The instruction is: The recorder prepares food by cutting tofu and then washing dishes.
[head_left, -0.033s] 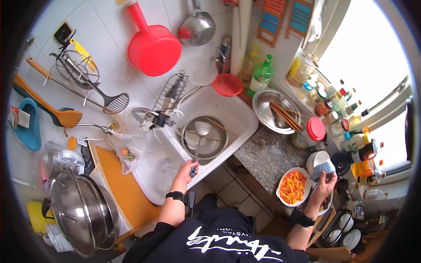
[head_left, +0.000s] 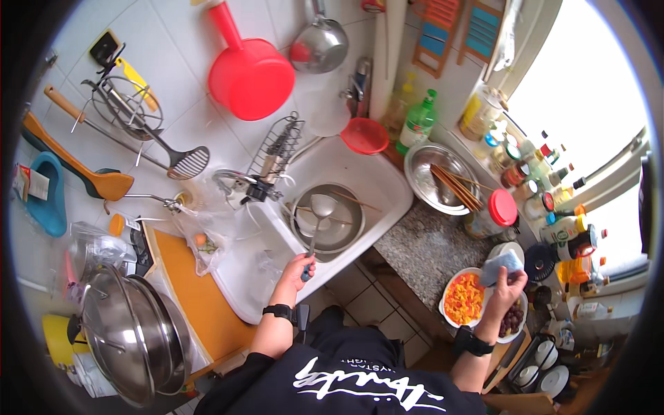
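Note:
My left hand (head_left: pixel 296 270) is closed round the dark handle of a metal ladle (head_left: pixel 322 205). The ladle's bowl is over a metal basin (head_left: pixel 361 227) in the white sink (head_left: pixel 389 206); chopsticks and a pale dish lie in that basin. My right hand (head_left: pixel 509 289) pinches a folded grey-blue cloth-like piece (head_left: pixel 501 268) above the counter. Under and left of that hand is a white bowl (head_left: pixel 443 304) of orange-red and yellow food. A white plate (head_left: pixel 505 339) of dark pieces lies partly hidden beside my right wrist.
A steel bowl (head_left: pixel 417 181) with chopsticks (head_left: pixel 456 185) stands right of the sink, near a red-lidded jar (head_left: pixel 502 207). Bottles and jars line the windowsill. Stacked steel pans (head_left: pixel 117 339) stand at left. Utensils and a red dipper (head_left: pixel 251 79) hang on the wall.
My right hand has shifted slightly left and nearer with the grey-blue piece, uncovering more of the plate of dark pieces. My left hand keeps its grip on the ladle. The whole view has shifted slightly.

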Demonstrator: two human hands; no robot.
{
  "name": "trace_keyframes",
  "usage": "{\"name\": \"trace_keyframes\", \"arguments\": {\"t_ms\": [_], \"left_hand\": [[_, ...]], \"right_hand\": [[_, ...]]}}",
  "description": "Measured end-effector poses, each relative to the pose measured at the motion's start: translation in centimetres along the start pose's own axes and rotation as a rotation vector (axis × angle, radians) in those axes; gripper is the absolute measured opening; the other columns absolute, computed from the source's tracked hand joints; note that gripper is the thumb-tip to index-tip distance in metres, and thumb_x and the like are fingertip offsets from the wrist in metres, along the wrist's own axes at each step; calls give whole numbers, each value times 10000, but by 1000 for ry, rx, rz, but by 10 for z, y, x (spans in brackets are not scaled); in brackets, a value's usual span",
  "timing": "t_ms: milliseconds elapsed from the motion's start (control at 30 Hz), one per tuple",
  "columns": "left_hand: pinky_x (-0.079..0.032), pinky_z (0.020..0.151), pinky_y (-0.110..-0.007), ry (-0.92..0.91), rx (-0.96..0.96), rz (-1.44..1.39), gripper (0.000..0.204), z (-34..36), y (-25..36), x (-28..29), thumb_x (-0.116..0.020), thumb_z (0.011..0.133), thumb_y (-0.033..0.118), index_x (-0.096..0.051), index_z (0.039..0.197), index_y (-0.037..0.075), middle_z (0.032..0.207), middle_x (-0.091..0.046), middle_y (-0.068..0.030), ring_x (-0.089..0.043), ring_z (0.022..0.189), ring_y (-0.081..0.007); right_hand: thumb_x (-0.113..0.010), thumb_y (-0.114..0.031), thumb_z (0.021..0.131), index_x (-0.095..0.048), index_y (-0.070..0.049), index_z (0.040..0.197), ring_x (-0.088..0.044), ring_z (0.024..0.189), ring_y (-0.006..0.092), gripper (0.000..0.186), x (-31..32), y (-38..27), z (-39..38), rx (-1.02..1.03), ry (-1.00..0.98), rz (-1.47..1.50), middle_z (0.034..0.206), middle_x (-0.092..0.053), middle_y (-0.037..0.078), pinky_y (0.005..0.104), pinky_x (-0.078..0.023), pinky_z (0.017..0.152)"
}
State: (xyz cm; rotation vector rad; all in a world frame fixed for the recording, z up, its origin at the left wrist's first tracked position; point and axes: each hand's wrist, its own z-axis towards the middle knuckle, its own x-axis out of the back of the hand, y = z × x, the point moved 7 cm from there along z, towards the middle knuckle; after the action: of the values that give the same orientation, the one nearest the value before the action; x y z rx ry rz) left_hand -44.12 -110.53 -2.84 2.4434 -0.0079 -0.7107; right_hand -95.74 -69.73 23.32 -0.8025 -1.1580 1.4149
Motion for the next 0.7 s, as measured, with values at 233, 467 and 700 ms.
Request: {"name": "trace_keyframes", "arguments": {"t_ms": [233,467,700], "left_hand": [[-447,539,-247,115,-38,213,155,-63,16,21,-695,1103,224,-607,1103,96,866,-603,-1,-540,654,-95],[-431,526,-282,213,-86,305,206,-93,14,32,-687,1110,260,-615,1082,69,797,-573,7,-522,618,-91],[-403,493,-274,232,-90,322,226,-113,11,6,-654,1123,258,-621,1002,70,741,-536,26,-486,566,-75]], "right_hand": [[-753,-10,990,-482,-61,1334,-609,1049,161,441,-294,67,-59,-334,-344,365,1173,-608,58,313,-511,936],[-727,-108,1043,-519,-36,1486,-658,1121,193,494,-491,74,-119,-562,-707,446,1284,-685,132,337,-540,967],[-712,-213,1033,-602,-163,1518,-673,1242,382,500,-575,30,-241,4,-1218,1,1399,-674,183,493,-548,1052]]}}
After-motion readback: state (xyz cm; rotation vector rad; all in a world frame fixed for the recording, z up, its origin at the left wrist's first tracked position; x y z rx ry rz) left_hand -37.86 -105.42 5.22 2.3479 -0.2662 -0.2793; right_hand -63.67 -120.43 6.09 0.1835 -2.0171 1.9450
